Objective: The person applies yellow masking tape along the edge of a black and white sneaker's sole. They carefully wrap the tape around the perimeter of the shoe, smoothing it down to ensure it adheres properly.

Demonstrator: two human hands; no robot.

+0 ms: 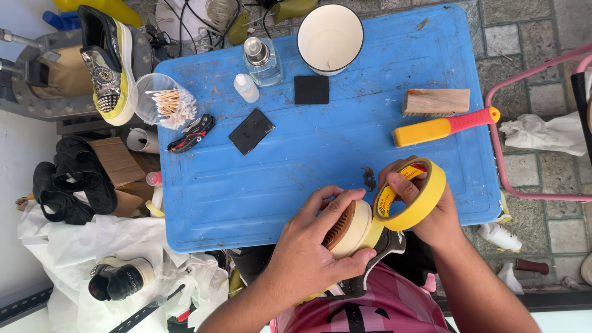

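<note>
My left hand (pixel 308 246) grips a shoe (pixel 361 237) by its cream sole edge, with the brown tread facing left and the black upper below. My right hand (pixel 425 209) holds a yellow masking tape roll (pixel 419 194) right next to the shoe. A strip of tape runs from the roll onto the sole's edge. Both hands hover over the near edge of a blue plastic table top (pixel 296 166), above my pink lap.
On the blue top lie a yellow-and-red handled tool (pixel 444 126), a wooden brush (pixel 435 102), a white cup (pixel 330 37), a glass spray bottle (pixel 260 60), a small white bottle (pixel 246 87), two black pads (pixel 311 90), a black-red cutter (pixel 192 132) and a cup of cotton swabs (pixel 163 102). Shoes and sandals lie left.
</note>
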